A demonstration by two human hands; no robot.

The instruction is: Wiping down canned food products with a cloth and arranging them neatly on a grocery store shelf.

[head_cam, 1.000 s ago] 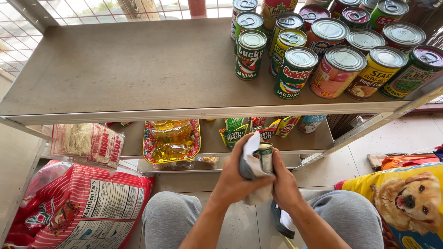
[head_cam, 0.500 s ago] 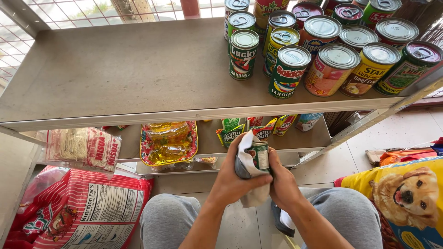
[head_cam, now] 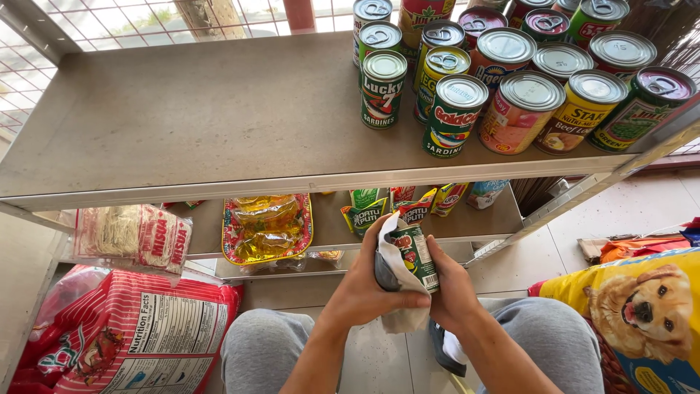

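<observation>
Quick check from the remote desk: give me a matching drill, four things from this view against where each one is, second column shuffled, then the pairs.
Things:
1. can
2. white cloth
3. oil pouch
4. dog-food bag

Places:
A. floor, far right
B. lower shelf, left of the sachets
C. held in the right hand
D. wrapped round the can by the left hand

Pairs: 1-C, 2-D, 3-B, 4-A

Tins (head_cam: 510, 80) on shelf (head_cam: 204, 124), right end
</observation>
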